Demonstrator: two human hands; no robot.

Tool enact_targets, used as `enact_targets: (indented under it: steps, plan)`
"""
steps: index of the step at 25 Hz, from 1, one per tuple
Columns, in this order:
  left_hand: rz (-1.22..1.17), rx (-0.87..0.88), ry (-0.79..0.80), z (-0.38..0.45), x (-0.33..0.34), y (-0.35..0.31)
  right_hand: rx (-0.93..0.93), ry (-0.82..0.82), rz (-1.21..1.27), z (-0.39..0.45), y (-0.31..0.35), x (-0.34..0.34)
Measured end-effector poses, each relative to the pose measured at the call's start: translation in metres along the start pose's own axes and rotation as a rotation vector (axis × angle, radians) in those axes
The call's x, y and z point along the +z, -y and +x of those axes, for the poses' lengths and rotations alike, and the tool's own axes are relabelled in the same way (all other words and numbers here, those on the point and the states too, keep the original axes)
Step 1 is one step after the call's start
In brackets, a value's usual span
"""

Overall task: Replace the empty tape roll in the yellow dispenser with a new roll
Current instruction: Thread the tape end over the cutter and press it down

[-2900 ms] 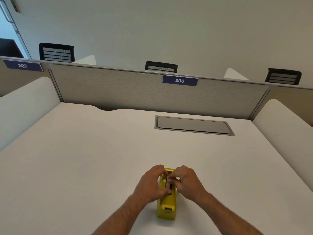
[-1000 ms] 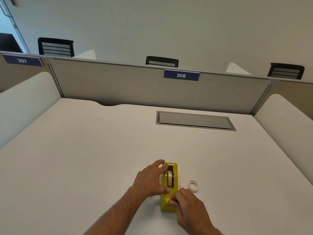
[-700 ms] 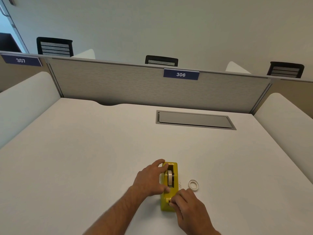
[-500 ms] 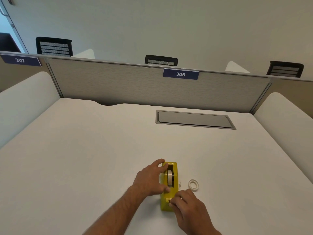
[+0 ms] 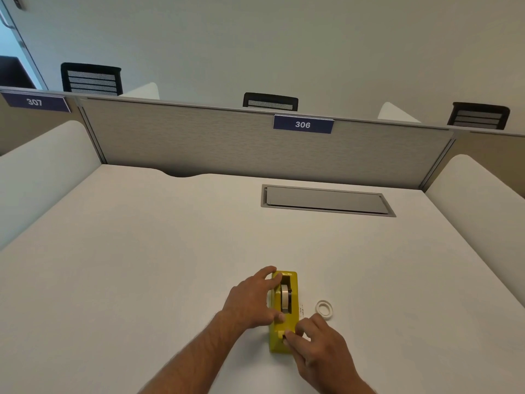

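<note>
Head view, left hand (image 5: 251, 298) still clasping yellow dispenser (image 5: 279, 332), right hand (image 5: 318, 344) fingers pinched unmoved at its front.

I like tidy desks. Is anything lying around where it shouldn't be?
Only the empty white tape ring, lying loose on the desk right of the yellow dispenser. Nothing is spilled or broken.

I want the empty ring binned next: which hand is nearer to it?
Right. The right hand sits at the dispenser's near end, just short of the empty ring; the left hand grips the dispenser's far side.
</note>
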State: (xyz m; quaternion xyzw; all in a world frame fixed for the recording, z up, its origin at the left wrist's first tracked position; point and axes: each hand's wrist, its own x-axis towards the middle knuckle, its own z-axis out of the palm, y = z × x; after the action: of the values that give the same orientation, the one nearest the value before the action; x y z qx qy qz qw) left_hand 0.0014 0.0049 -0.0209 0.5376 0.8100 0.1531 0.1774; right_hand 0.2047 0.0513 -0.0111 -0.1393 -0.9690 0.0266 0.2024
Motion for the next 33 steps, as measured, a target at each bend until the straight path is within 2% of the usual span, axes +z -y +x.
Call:
enact_targets:
  steps: [7, 13, 24, 28, 33]
  plan:
    - [0.012, -0.009, 0.002, 0.0, 0.001, -0.001, -0.012, -0.024, -0.024, 0.0, 0.001, 0.003]
    - [0.012, -0.015, 0.002, -0.001, 0.002, -0.002, 0.006, 0.015, 0.033, -0.003, 0.0, 0.006]
    - [-0.01, -0.005, 0.012, -0.004, 0.003, 0.0, 0.065, -0.029, 0.098, -0.001, -0.002, -0.001]
    - [-0.079, 0.012, -0.014, -0.005, 0.0, 0.002, 0.144, -0.173, 0.302, 0.017, -0.002, -0.041]
    - [-0.049, 0.033, -0.145, 0.009, -0.043, -0.001, 0.137, -0.532, 0.533, 0.075, -0.001, -0.158]
